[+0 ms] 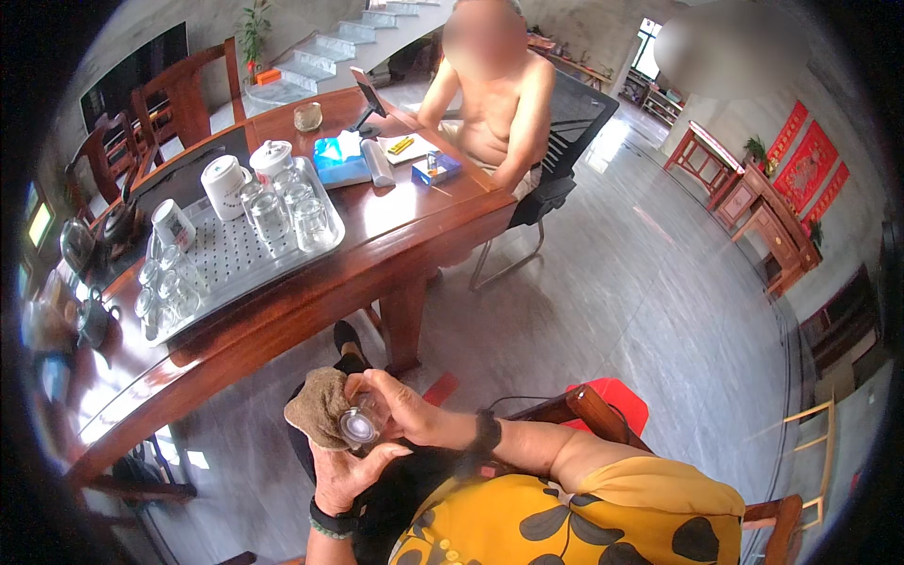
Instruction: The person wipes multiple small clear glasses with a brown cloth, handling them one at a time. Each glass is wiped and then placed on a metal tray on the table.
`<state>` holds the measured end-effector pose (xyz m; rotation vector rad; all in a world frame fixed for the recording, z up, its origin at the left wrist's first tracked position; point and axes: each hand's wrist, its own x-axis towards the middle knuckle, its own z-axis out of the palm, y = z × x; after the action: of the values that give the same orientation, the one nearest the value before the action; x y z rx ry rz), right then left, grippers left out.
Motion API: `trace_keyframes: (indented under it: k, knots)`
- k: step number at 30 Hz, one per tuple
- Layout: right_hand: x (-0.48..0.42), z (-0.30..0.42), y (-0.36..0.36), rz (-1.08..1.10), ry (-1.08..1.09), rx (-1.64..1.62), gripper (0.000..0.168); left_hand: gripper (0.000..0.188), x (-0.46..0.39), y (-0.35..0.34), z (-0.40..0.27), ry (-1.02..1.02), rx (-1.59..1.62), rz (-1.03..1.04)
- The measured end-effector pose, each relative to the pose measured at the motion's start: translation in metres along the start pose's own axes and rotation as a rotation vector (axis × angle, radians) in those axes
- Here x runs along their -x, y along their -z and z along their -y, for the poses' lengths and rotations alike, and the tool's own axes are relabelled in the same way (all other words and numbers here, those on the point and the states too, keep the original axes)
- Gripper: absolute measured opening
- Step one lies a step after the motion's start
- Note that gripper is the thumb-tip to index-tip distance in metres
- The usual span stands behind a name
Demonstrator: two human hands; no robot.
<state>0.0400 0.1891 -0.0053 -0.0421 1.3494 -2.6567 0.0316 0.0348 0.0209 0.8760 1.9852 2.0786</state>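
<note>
Over my lap, my right hand (406, 409) grips a small clear glass cup (361, 425), its round base facing up at me. A brown cloth (318, 402) is bunched in my left hand (342, 473) and lies against the side of the glass. My left thumb sticks out apart from the glass. Part of the cup is hidden behind my right fingers. Ahead on the wooden table (452, 205) stands a perforated metal tray (229, 251). It carries clear glass cups (311, 222) at one end and more small glasses (169, 286) at the other.
White lidded mugs (226, 187) and a tipped white cup (173, 224) share the tray. Behind it are a tissue pack (341, 161), a blue box (436, 168) and a phone on a stand (369, 95). A seated person (487, 113) is at the table's far end. A dark teapot (95, 318) stands left.
</note>
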Motion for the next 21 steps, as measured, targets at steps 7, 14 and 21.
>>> trace_keyframes:
  k: [7, 14, 21]
  knots:
    - [0.001, -0.020, 0.015, 0.133, -0.147, -0.012, 0.059, 0.086, -0.002, 0.005, -0.019, 0.401, 0.177, 0.045]
    - [0.000, -0.015, -0.005, 0.033, -0.035, 0.277, 0.068, 0.061, -0.003, -0.003, -0.017, -0.127, -0.175, -0.203]
    - [0.012, 0.044, -0.017, 0.055, 0.190, 0.686, 0.074, 0.039, -0.022, 0.002, -0.038, -0.045, -0.628, -0.159]
